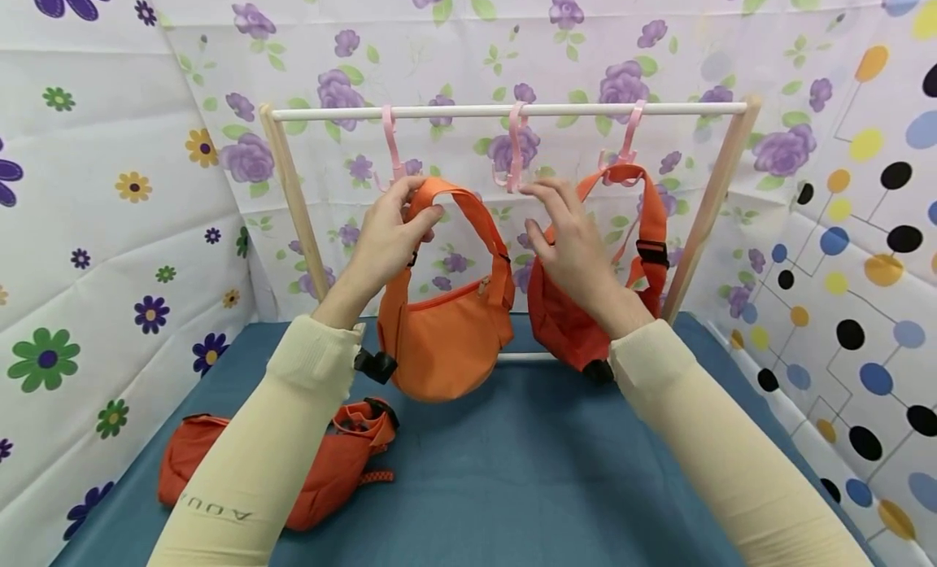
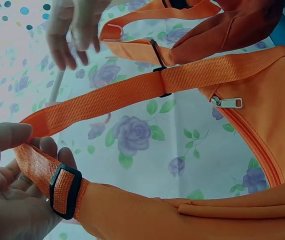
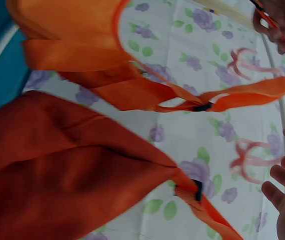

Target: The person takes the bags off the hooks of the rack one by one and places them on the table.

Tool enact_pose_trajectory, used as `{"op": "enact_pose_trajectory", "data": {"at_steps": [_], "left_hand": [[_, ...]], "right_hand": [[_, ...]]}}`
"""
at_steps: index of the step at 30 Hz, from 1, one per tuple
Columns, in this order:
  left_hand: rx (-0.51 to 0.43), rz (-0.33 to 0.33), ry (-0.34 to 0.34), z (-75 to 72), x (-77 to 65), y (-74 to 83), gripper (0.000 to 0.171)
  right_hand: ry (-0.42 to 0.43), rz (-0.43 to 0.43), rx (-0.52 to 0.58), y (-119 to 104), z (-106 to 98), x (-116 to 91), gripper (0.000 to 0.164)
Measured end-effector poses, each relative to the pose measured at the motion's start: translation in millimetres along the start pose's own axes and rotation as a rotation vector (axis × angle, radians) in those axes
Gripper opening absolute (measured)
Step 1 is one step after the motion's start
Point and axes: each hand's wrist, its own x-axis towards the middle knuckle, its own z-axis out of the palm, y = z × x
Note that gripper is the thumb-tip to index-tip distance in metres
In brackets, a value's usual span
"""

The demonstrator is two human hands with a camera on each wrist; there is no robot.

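Observation:
My left hand point(image 1: 391, 237) pinches the strap point(image 2: 102, 102) of an orange waist bag point(image 1: 446, 335) between thumb and fingers, high up by the left pink hook point(image 1: 393, 148). Below the hand the bag hangs in the air, its zipper point(image 2: 227, 103) near the top and a black buckle point(image 1: 376, 365) dangling at its left side. My right hand point(image 1: 574, 246) holds nothing; its fingers are spread, with the fingertips right beside the middle pink hook point(image 1: 515, 148). Behind that hand a red-orange bag point(image 1: 560, 315) hangs by its strap from the right pink hook point(image 1: 628, 136).
The hooks hang on a white rail point(image 1: 454, 111) between wooden posts point(image 1: 296, 201). On the blue cloth point(image 1: 498, 477) at the lower left lies another red-orange bag point(image 1: 322, 477), partly behind my left sleeve. Flower-printed sheets point(image 1: 454, 30) close off the back and left.

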Motion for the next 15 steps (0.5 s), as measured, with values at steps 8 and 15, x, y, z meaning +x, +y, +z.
{"op": "enact_pose_trajectory", "data": {"at_steps": [8, 15], "left_hand": [[-0.014, 0.003, -0.018, -1.3, -5.6, 0.2, 0.042], [-0.013, 0.019, -0.047, -1.9, -11.5, 0.4, 0.043]], "right_hand": [[-0.076, 0.095, 0.094, -0.8, 17.1, -28.6, 0.05], [-0.118, 0.212, 0.213, 0.3, 31.4, -45.6, 0.054]]}}
